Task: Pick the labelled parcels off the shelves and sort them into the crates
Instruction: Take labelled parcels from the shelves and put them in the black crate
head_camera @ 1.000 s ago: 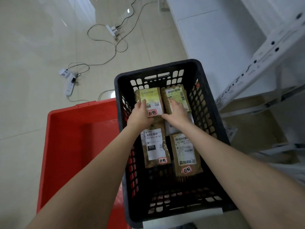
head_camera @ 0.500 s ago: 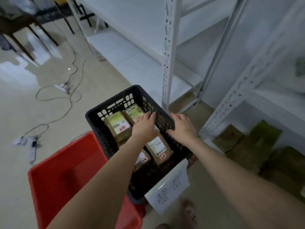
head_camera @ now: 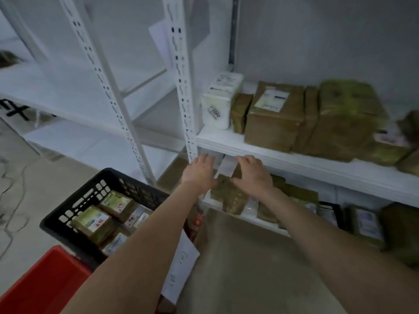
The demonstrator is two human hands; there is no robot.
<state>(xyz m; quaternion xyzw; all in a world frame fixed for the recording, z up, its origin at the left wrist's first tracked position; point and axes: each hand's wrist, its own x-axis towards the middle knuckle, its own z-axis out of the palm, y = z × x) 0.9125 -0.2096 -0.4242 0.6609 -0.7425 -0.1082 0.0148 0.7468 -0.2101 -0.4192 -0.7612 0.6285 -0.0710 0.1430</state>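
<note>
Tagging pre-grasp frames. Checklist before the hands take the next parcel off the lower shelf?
1. Hands free: left hand and right hand open, holding nothing: ok.
2. Target reachable: brown parcel lies under both hands on the lower shelf: ok.
3. Grip made: no fingers curled round it: not ok.
4. Its label legible: blurred: cannot tell.
5. Room in black crate: arm hides part: cannot tell.
</note>
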